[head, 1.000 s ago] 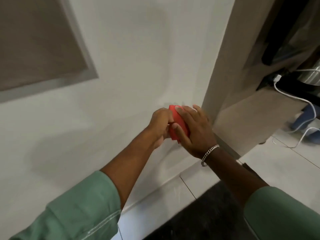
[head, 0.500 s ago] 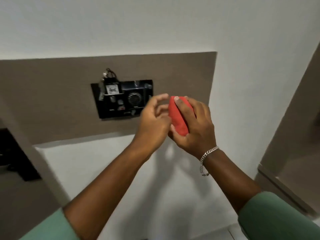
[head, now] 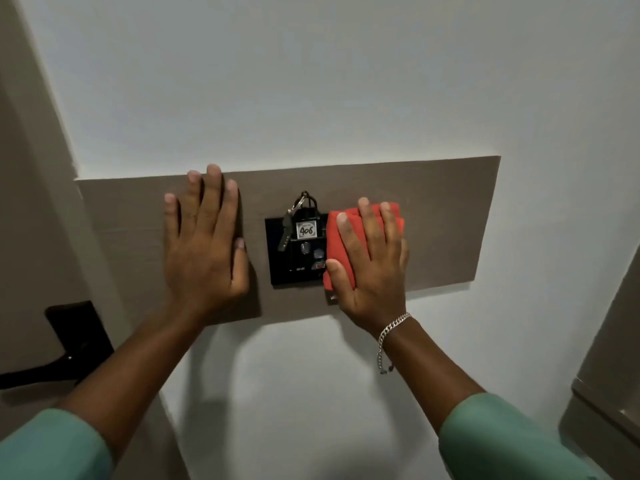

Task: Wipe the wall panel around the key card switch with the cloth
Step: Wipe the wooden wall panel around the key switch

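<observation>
A brown rectangular wall panel (head: 446, 220) runs across the white wall. At its middle sits a black key card switch (head: 294, 251) with a key and a tag marked 406 hanging in it. My right hand (head: 372, 268) presses a folded red cloth (head: 341, 244) flat against the panel, just right of the switch and overlapping its right edge. My left hand (head: 202, 244) lies flat on the panel left of the switch, fingers spread, holding nothing.
A brown door with a black handle plate and lever (head: 74, 341) stands at the left. A brown cabinet or frame edge (head: 609, 375) is at the lower right. White wall (head: 311, 81) lies above and below the panel.
My view has risen from the floor to the panel. My left hand let go of the cloth and went flat on the panel; my right hand pressed the cloth beside the switch.
</observation>
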A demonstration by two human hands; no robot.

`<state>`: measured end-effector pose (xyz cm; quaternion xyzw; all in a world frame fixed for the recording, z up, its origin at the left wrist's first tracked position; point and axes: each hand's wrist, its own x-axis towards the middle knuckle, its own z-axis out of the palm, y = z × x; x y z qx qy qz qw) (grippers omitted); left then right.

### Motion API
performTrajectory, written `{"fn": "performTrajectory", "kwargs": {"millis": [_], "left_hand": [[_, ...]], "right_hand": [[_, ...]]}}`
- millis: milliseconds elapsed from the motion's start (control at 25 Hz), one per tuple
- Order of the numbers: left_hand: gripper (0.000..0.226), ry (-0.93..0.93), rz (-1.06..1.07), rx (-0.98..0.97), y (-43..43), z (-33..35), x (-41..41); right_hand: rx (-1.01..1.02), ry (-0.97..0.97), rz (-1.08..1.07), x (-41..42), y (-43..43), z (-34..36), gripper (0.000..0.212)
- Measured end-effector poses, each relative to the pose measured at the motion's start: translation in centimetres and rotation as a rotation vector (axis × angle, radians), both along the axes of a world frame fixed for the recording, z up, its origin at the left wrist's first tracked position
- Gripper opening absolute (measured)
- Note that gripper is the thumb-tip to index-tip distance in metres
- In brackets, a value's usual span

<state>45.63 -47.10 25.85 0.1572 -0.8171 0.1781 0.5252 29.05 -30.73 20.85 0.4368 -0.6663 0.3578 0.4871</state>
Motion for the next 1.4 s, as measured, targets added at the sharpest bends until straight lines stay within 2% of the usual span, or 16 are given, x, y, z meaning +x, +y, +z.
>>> {"fn": "performTrajectory", "kwargs": {"millis": [80,240,400,520,560,680,840,1000,1120,1280,1400], "left_hand": [[0.07,-0.007,0.145,-0.11,-1.0,-0.6,-0.8],[0.074,0.03,0.203,-0.179,-1.7,-0.9,-1.3],[0.076,0.044,0.197,-0.197,-1.6,-0.9,-1.3],[0.076,0.048,0.209,-0.201,-1.5,-0.8,-1.3],[0.076,0.048,0.209,-0.203,-1.5,-0.8,-1.3],[0.076,0.046,0.205,-0.209,-1.4,-0.7,-1.3],[0.075,0.057,0.212,-0.215,-1.4,-0.8,-1.4],[0.075,0.054,0.205,-0.215,-1.6,-0.7,-1.4],[0.076,0.063,0.207,-0.212,-1.6,-0.8,-1.4],[0.076,0.057,0.196,-0.216,-1.7,-0.8,-1.4],[0.076,0.062,0.198,-0.2,-1.4,-0.8,-1.4]], "right_hand": [[-0.044,0.021,0.012,-1.2,-0.6,-0.7,0.056],[-0.27,-0.083,0.061,-0.7,-2.9,-0.2,0.055],[-0.186,0.069,0.094,-2.1,-1.4,-0.4,0.051],[-0.286,-0.072,0.134,-1.1,-2.2,0.8,0.049],[-0.274,-0.057,0.146,-0.7,-2.5,0.8,0.048],[-0.121,0.117,0.169,-2.0,-0.9,0.7,0.046],[-0.272,-0.082,0.188,-0.9,-1.7,1.5,0.047],[-0.125,0.084,0.234,-1.8,-0.4,1.3,0.045],[-0.213,-0.013,0.282,-1.9,0.0,1.4,0.039],[-0.145,0.055,0.321,-1.8,-0.4,2.0,0.037],[-0.232,-0.015,0.323,-2.5,0.4,2.1,0.035]]}}
